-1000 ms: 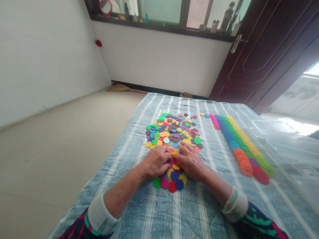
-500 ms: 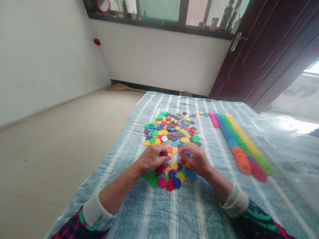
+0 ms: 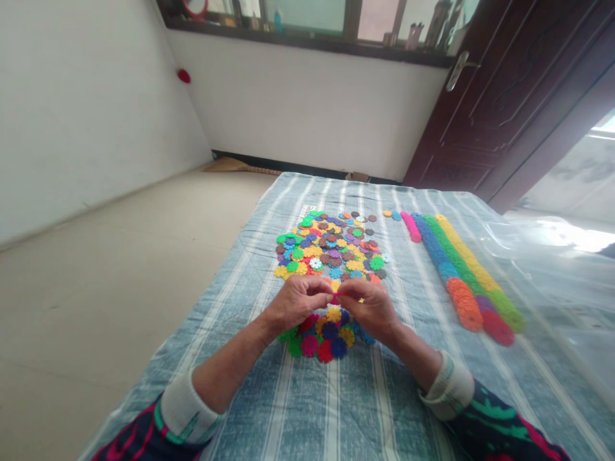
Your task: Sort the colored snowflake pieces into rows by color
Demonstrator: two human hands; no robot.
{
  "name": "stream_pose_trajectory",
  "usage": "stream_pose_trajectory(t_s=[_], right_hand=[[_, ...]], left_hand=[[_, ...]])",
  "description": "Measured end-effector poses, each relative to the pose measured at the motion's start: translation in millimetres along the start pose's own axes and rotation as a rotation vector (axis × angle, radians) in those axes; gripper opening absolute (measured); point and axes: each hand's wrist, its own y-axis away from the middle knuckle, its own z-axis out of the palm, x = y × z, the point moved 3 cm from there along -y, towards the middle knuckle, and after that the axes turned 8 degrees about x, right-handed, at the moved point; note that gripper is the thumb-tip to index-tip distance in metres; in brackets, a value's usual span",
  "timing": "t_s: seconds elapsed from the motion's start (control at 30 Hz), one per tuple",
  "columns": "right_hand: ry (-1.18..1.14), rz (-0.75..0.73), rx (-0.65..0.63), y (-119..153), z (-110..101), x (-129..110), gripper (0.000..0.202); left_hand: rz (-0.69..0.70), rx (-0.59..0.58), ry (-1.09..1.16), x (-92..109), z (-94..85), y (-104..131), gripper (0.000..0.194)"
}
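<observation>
Above a loose pile of colourful notched plastic discs, my left hand and my right hand meet fingertip to fingertip. Between them shows a small pink disc, mostly covered by the fingers. Both hands are closed in a pinch on it; whether it is one disc or two I cannot tell. Under and in front of the hands lie more discs, among them a magenta disc, a red disc and a dark blue disc.
Right of the pile, overlapping discs lie in long rows: a blue row, a green row, a yellow row and a short pink row. A clear plastic container stands at the right on the striped cloth.
My hands have come together from a small distance apart. The pink pieces seen at each hand's fingertips now meet between them. The view has shifted slightly.
</observation>
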Motion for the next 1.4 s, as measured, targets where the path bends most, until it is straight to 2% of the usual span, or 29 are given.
stream_pose_trajectory(t_s=[0.07, 0.17, 0.3, 0.4, 0.47, 0.53, 0.63, 0.8, 0.9, 1.0, 1.13, 1.3, 1.4], right_hand=[[0.003, 0.032, 0.007, -1, -2, 4, 0.004], [0.007, 0.085, 0.034, -4, -5, 11, 0.012], [0.032, 0.076, 0.041, -11, -10, 14, 0.009], [0.072, 0.022, 0.024, -18, -16, 10, 0.011], [0.111, 0.009, 0.020, -25, -25, 8, 0.013], [0.161, 0.006, 0.019, -36, -41, 11, 0.015], [0.348, -0.001, 0.003, -62, -77, 26, 0.019], [0.929, 0.155, -0.057, -114, -145, 78, 0.027], [1.066, 0.207, -0.144, -133, -167, 105, 0.031], [1.090, 0.210, -0.216, -141, -173, 122, 0.029], [1.128, 0.207, -0.292, -146, -168, 134, 0.029], [1.184, 0.208, -0.358, -150, -162, 139, 0.023], [1.210, 0.196, -0.352, -152, -162, 135, 0.026]], left_hand=[[0.055, 0.013, -0.090, 0, -0.4, 0, 0.016], [0.157, 0.044, -0.322, 3, 1.1, 2, 0.013], [0.270, -0.041, -0.611, 8, 12.6, 8, 0.009], [0.291, -0.096, -0.785, 5, 19.7, 10, 0.014], [0.287, -0.128, -0.812, 2, 21.5, 10, 0.016], [0.262, -0.157, -0.798, 0, 21.4, 8, 0.018], [0.229, -0.172, -0.759, 0, 19.8, 6, 0.018], [0.202, -0.161, -0.717, 3, 18.2, 5, 0.016], [0.194, -0.156, -0.710, 1, 17.5, 4, 0.015], [0.212, -0.151, -0.693, -2, 16.7, 4, 0.012], [0.255, -0.154, -0.659, -6, 16.3, 4, 0.013], [0.299, -0.148, -0.584, -5, 16.8, 5, 0.015], [0.268, -0.152, -0.508, 0, 15.6, 6, 0.015]])
